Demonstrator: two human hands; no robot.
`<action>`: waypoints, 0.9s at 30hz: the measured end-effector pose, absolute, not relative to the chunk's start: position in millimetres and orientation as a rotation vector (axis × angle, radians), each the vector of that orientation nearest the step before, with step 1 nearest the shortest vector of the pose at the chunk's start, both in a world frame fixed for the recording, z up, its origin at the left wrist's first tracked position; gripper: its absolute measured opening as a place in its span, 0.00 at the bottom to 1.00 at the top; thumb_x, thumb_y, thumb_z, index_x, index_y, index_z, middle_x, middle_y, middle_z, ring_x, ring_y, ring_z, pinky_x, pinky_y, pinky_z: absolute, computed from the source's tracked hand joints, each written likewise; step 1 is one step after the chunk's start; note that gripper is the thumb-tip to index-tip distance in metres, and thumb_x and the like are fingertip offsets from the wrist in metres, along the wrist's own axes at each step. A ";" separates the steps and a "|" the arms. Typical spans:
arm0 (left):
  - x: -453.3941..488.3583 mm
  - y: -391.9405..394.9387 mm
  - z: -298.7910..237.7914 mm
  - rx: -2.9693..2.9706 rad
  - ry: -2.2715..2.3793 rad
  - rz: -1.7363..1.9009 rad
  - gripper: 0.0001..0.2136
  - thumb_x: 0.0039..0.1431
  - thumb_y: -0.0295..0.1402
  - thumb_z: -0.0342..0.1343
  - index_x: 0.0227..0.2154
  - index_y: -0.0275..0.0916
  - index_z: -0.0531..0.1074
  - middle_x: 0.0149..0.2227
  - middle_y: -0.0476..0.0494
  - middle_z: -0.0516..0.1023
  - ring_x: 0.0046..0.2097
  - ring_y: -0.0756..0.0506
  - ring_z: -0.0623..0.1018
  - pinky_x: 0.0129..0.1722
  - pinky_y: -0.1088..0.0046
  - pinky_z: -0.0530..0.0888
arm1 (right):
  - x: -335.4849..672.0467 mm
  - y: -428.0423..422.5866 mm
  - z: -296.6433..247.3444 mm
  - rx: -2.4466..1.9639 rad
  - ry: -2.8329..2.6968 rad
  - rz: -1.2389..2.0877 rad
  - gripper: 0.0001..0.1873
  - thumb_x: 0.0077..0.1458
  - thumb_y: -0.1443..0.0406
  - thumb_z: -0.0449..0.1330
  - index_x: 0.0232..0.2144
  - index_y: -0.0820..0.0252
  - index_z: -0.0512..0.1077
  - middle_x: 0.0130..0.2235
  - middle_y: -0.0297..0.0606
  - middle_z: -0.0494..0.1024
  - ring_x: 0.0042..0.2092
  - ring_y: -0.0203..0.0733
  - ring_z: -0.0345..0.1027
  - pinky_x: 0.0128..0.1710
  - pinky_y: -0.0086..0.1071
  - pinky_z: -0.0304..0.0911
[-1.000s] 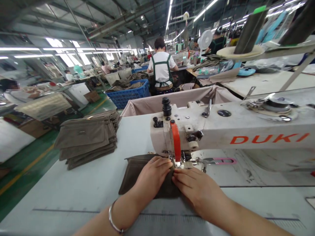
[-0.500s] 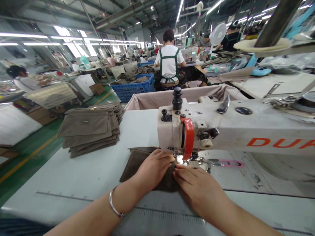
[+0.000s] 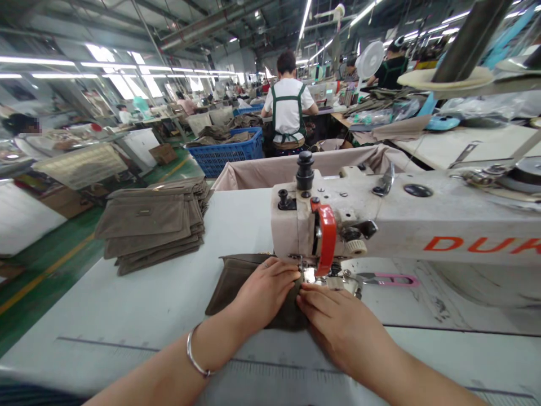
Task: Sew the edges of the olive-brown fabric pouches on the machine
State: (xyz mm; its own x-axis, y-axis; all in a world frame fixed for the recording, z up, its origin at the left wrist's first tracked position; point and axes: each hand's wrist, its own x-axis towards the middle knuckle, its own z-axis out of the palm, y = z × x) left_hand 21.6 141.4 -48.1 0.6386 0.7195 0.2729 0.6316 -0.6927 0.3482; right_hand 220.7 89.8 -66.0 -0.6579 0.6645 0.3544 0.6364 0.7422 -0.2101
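A dark brown fabric piece [image 3: 231, 282] lies on the white table under the presser foot of the white sewing machine [image 3: 380, 225]. My left hand [image 3: 262, 294], with a metal bangle on its wrist, rests on the fabric, its fingers curled over the edge just left of the needle. My right hand [image 3: 338, 322] presses the same piece from the right. Its fingertips are together and touch the left hand's, right in front of the needle. Much of the fabric is hidden beneath both hands.
A stack of brown fabric pieces [image 3: 152, 225] sits at the table's left. Pink-handled snips [image 3: 391, 279] lie under the machine arm. A cloth-lined bin [image 3: 270, 169] stands behind the table. Beyond it are a blue basket [image 3: 228, 151] and a seated person in a green apron [image 3: 289, 110].
Both hands stay on the fabric at the needle. My view has shifted a little, so the machine sits further right in the picture.
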 end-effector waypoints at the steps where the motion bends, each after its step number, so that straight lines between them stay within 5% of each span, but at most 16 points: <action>1: 20.5 139.7 -45.4 2.637 1.102 0.559 0.11 0.65 0.26 0.49 0.47 0.38 0.73 0.49 0.44 0.77 0.53 0.45 0.73 0.58 0.63 0.67 | 224.8 89.2 -59.2 -1.000 -2.546 0.133 0.21 0.56 0.73 0.53 0.52 0.63 0.69 0.52 0.44 0.74 0.54 0.47 0.65 0.53 0.42 0.61; 5: 10.6 122.2 -32.0 2.603 1.049 0.462 0.23 0.57 0.38 0.61 0.55 0.41 0.67 0.58 0.41 0.69 0.60 0.40 0.66 0.60 0.57 0.66 | 256.5 84.5 -25.2 -1.041 -2.590 0.386 0.35 0.44 0.76 0.53 0.55 0.49 0.65 0.55 0.34 0.71 0.59 0.46 0.61 0.62 0.50 0.46; 7: 5.7 110.9 -28.2 2.616 0.978 0.446 0.24 0.55 0.41 0.62 0.54 0.42 0.69 0.57 0.41 0.69 0.60 0.39 0.66 0.60 0.57 0.66 | 272.3 86.0 -17.6 -1.098 -2.592 0.400 0.37 0.42 0.79 0.51 0.55 0.48 0.65 0.56 0.34 0.70 0.60 0.46 0.57 0.61 0.50 0.49; 10: 4.0 98.8 -29.1 2.657 0.900 0.471 0.13 0.62 0.35 0.55 0.49 0.40 0.72 0.51 0.43 0.75 0.55 0.43 0.71 0.59 0.60 0.68 | 279.3 97.8 -27.5 -1.227 -2.532 0.293 0.25 0.49 0.76 0.56 0.48 0.51 0.69 0.52 0.37 0.72 0.54 0.49 0.63 0.53 0.47 0.60; 13: 8.2 93.8 -34.4 2.694 0.901 0.541 0.13 0.64 0.27 0.50 0.50 0.36 0.70 0.49 0.42 0.76 0.53 0.44 0.73 0.58 0.63 0.69 | 267.9 112.7 -48.4 -1.452 -2.333 0.063 0.10 0.53 0.63 0.64 0.37 0.58 0.69 0.40 0.42 0.73 0.43 0.51 0.67 0.42 0.44 0.65; 17: 13.7 93.2 -40.6 2.728 0.954 0.554 0.15 0.61 0.22 0.48 0.50 0.33 0.69 0.49 0.38 0.75 0.53 0.42 0.72 0.58 0.59 0.70 | 254.5 112.2 -58.8 -1.386 -2.267 -0.005 0.10 0.58 0.58 0.59 0.32 0.59 0.68 0.37 0.43 0.73 0.40 0.49 0.67 0.39 0.41 0.64; 23: 9.8 98.1 -42.1 2.484 1.033 0.797 0.13 0.65 0.26 0.50 0.50 0.41 0.70 0.48 0.43 0.76 0.50 0.46 0.75 0.51 0.67 0.75 | 250.0 83.1 -45.5 -0.782 -2.507 0.403 0.12 0.62 0.67 0.53 0.47 0.56 0.71 0.45 0.38 0.75 0.46 0.41 0.67 0.46 0.38 0.62; 27: 7.4 97.9 -42.6 2.662 0.917 0.759 0.16 0.66 0.24 0.47 0.55 0.38 0.67 0.54 0.41 0.72 0.57 0.45 0.70 0.58 0.65 0.70 | 242.8 78.0 -45.0 -0.807 -2.533 0.469 0.10 0.61 0.68 0.54 0.43 0.55 0.73 0.40 0.37 0.76 0.46 0.42 0.67 0.47 0.39 0.61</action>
State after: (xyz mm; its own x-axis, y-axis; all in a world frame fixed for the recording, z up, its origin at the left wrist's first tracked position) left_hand 7.4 97.9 -42.6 0.6710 0.6250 0.3989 0.5084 -0.7794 0.3661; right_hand 242.8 78.0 -45.0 -0.7336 0.6084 0.3029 0.4595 0.7724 -0.4385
